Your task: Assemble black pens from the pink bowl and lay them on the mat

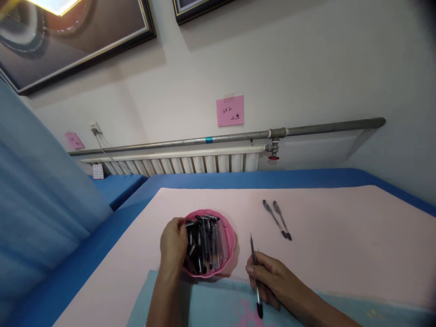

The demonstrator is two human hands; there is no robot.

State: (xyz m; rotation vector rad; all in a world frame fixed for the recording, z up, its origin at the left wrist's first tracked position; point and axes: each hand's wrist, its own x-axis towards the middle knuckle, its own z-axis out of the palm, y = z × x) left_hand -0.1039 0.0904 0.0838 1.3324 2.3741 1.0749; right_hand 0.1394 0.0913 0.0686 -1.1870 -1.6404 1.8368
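Note:
My right hand [269,279] pinches a pen [255,268] between thumb and fingers. The pen's thin tip points away from me, and its black end hangs toward the table's near side. My left hand [174,240] is at the left rim of a pink scalloped basket [232,240], its fingers curled down among the pen parts there. Whether those fingers grip a part is hidden. Black caps [195,247] and clear pen barrels [222,240] fill the basket. Two pens [275,220] with black ends lie side by side on the pink sheet, beyond my right hand.
A pink sheet [327,236] covers the blue table [238,179]. Light blue cloth [211,304] lies along the near edge. Behind the table are a white radiator [204,162], a metal pipe [323,129] and the wall. A blue curtain [41,195] hangs at left.

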